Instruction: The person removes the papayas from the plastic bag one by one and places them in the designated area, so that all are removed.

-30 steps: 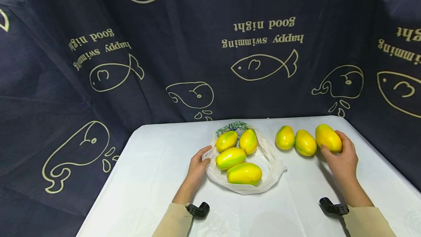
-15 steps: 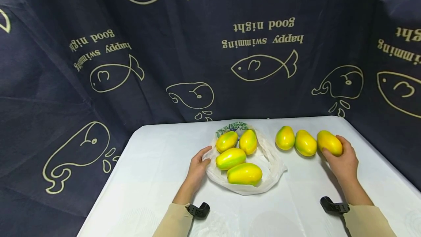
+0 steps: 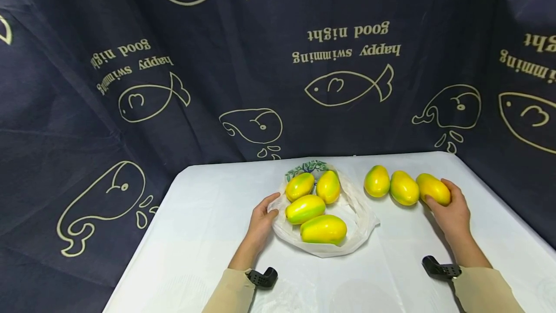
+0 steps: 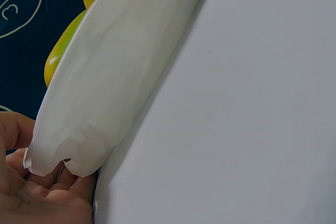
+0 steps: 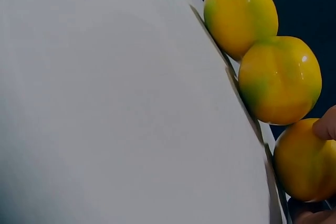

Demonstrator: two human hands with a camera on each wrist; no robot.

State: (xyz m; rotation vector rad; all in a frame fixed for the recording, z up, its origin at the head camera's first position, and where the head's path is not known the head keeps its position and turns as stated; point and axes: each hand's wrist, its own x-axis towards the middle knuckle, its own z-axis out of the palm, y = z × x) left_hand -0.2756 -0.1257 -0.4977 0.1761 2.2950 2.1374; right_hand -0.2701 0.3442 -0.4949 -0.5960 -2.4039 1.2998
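Note:
My left hand (image 3: 260, 221) pinches the left rim of a white plastic bag (image 3: 362, 233), thumb on one side and fingers on the other, as the left wrist view shows. Several glossy yellow-green papayas lie inside the opened bag, the nearest papaya (image 3: 323, 229) along its front. At the right, my right hand (image 3: 453, 214) grips the rightmost papaya (image 3: 433, 189) of a row, low at the table, thumb on its near left side and fingers on its right. Beside it are a middle papaya (image 3: 404, 188) and a left papaya (image 3: 376, 181).
A white-covered table (image 3: 208, 206) carries everything. Behind it hangs a dark blue curtain (image 3: 269, 66) printed with fish, whales and lettering. Green leaf print (image 3: 313, 165) shows at the bag's back edge. Each wrist wears a black band with a camera (image 3: 262, 277).
My right hand has brought its papaya down and toward me, then slightly left, so it now sits in line beside the other two. The left hand and the bag have stayed put.

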